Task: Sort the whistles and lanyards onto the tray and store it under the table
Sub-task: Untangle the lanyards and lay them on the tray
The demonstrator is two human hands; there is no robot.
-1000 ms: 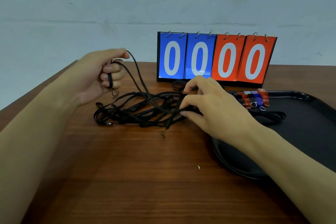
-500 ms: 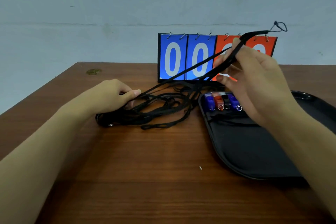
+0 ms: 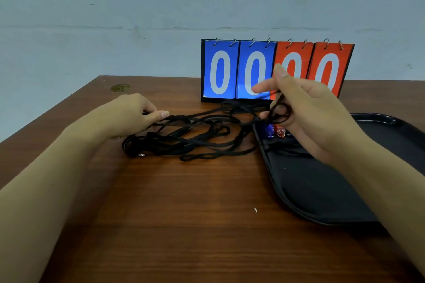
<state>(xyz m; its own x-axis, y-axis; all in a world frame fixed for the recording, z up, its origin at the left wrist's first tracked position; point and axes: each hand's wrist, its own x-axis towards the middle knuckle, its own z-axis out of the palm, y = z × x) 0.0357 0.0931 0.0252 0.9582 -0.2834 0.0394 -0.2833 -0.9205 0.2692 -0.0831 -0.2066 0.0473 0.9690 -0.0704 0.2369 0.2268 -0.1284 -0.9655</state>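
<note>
My right hand (image 3: 308, 110) had dropped from up by the scoreboard (image 3: 276, 71) to the tray's (image 3: 333, 190) far-left corner, fingers curled round a black lanyard loop (image 3: 279, 112). Left hand (image 3: 133, 115) pinned the tangled lanyards (image 3: 195, 140) on the table (image 3: 184, 213). Whistles (image 3: 274, 132) lay in the tray.

On the scoreboard (image 3: 277, 70), "00" is shown on the blue cards and "00" on the red cards beside them
</note>
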